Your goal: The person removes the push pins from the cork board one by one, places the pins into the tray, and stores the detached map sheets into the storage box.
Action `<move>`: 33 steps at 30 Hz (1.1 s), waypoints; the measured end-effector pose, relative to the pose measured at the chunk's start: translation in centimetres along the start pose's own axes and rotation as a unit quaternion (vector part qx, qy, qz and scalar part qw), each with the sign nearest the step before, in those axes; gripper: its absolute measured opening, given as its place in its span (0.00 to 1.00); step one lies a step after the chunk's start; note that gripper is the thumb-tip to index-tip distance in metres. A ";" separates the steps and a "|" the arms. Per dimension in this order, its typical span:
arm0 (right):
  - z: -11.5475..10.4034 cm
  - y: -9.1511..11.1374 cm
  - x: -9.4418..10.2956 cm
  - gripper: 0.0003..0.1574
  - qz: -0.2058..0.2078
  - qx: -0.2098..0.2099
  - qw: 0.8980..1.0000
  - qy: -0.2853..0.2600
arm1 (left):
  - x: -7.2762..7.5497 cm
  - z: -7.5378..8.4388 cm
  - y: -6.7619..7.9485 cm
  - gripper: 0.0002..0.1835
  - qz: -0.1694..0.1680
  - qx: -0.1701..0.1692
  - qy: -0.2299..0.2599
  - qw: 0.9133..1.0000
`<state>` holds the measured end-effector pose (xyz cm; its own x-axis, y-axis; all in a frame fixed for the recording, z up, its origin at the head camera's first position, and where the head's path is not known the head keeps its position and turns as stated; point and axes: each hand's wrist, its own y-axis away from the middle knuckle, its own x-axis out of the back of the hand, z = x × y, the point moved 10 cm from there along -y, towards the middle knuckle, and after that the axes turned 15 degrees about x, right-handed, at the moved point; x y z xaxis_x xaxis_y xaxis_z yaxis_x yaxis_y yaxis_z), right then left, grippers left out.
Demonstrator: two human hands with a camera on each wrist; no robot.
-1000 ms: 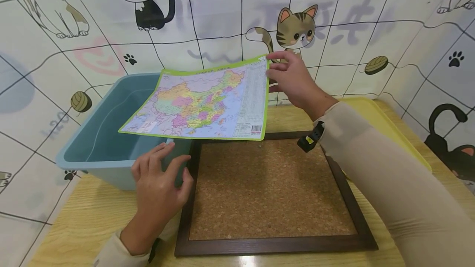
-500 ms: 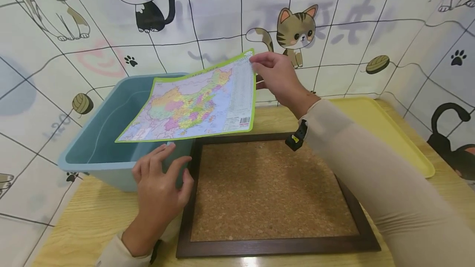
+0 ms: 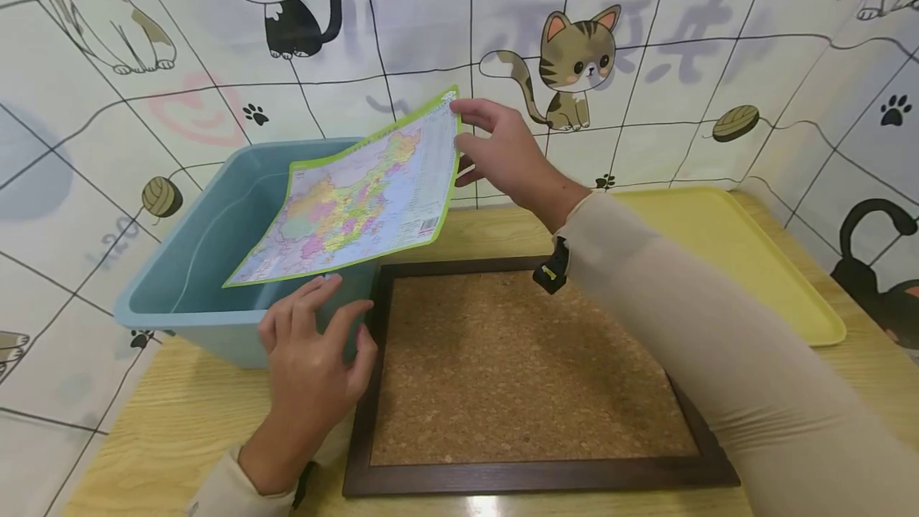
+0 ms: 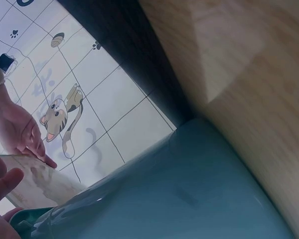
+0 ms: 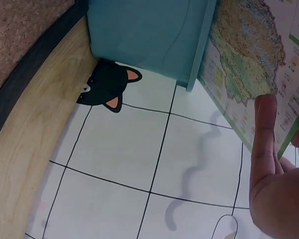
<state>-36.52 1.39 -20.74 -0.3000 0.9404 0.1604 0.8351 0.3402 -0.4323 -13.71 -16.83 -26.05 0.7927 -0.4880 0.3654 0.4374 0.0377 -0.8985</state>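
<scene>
My right hand (image 3: 506, 150) pinches the right edge of a China map sheet (image 3: 345, 206) with a green border, thumb on one side and fingers behind. The sheet hangs tilted above the blue plastic tub (image 3: 179, 317), its left part over the tub's opening. In the right wrist view, the sheet's other face (image 5: 246, 55) shows a relief map with small pictures. My left hand (image 3: 316, 357) is at the tub's front right corner, fingers loosely bent by the rim. The left wrist view shows its fingers (image 4: 7, 185) only partly; any contact with the rim is hard to make out.
A cork board (image 3: 531, 373) with a dark frame lies on the wooden table (image 3: 172, 421), right of the tub. Behind my right forearm lies a yellow tray (image 3: 704, 246). A wall covering (image 3: 416, 22) with cartoon cats rises behind the table.
My right hand has moved left with the map sheet, raising its right edge and lowering its left end towards the tub. The left hand has stayed in place.
</scene>
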 end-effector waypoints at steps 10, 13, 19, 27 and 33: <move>-1.2 -1.1 -2.1 0.34 -0.025 0.013 0.998 0.047 | 0.0 -0.1 0.0 0.13 -0.001 0.003 0.000 1.000; -1.0 -1.2 -2.6 0.34 -0.033 0.010 0.998 0.051 | 0.1 -0.1 0.0 0.13 -0.001 0.004 -0.001 1.000; -0.6 -1.4 -3.0 0.34 -0.044 0.003 0.996 0.071 | 0.2 0.0 -0.1 0.14 0.008 0.000 0.006 1.000; -1.1 -2.2 -3.8 0.33 -0.045 0.013 0.992 0.118 | 0.4 0.3 -0.1 0.13 0.019 -0.010 0.012 1.000; -1.3 -2.7 -4.5 0.32 -0.061 0.009 0.981 0.184 | 0.5 0.2 -0.1 0.14 0.018 -0.016 0.007 1.000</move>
<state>-36.83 -3.71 -19.16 -0.2074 0.8287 0.5198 0.7941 0.4529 -0.4052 -13.23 -16.87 -25.74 0.8011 -0.4996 0.3297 0.3952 0.0278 -0.9182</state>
